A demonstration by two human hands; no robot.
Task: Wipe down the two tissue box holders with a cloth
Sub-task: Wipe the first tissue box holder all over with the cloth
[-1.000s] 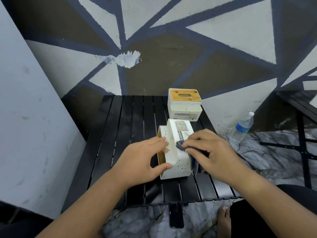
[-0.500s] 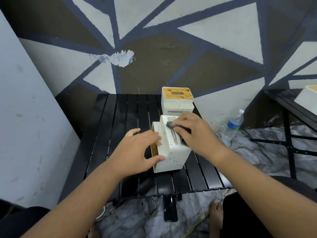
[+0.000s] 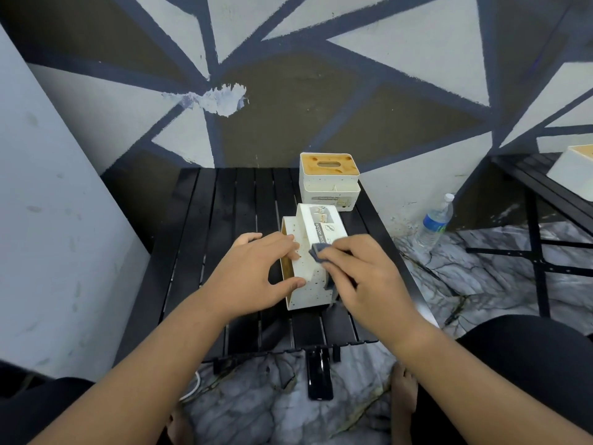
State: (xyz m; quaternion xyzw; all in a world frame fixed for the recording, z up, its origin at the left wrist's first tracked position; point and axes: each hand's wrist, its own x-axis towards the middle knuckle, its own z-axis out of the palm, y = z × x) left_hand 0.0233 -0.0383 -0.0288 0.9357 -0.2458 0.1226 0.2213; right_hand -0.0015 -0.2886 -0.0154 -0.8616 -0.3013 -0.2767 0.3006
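Observation:
A white speckled tissue box holder (image 3: 313,252) lies on its side near the front of the black slatted table (image 3: 224,220). My left hand (image 3: 256,271) grips its left side, thumb at the near corner and fingers over the top edge. My right hand (image 3: 362,271) holds a dark grey-blue cloth (image 3: 317,253) pressed on the holder's upper face. A second white holder (image 3: 329,181) with a brown wooden lid stands upright behind it at the table's back right.
A water bottle (image 3: 436,220) stands on the marble floor right of the table. A black phone (image 3: 319,377) lies on the floor below the table's front edge. Another black table (image 3: 539,187) with a white box (image 3: 574,171) is at far right. Walls close in left and behind.
My right hand with the cloth slid to the holder's far end and has come back toward its near part. My left hand keeps its grip on the holder.

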